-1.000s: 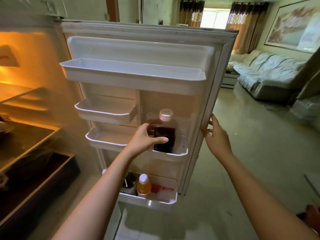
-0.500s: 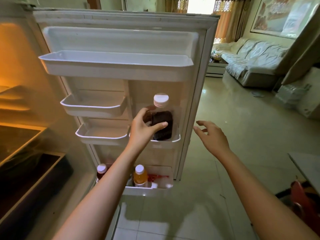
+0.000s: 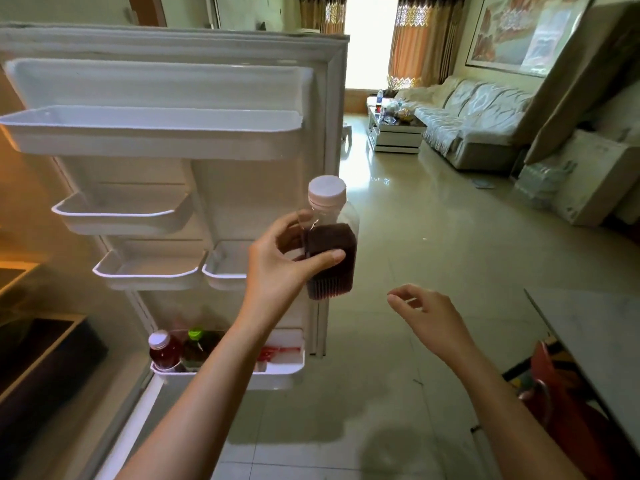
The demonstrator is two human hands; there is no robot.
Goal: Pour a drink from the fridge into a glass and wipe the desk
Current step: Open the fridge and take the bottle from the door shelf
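While the white fridge door [image 3: 173,98] stands open, the left hand [image 3: 277,268] holds a clear square plastic bottle of dark red drink with a white cap [image 3: 330,244] upright in the air, in front of the door's outer edge, its grip clamped around the bottle's body, thumb across the front. The right hand [image 3: 429,317] hangs over the tiled floor [image 3: 433,237], grip loosely apart and holding nothing. In the door's bottom shelf [image 3: 277,372], at its left end, stand a red-drink bottle with a white cap [image 3: 162,351] and a green-capped bottle [image 3: 195,344].
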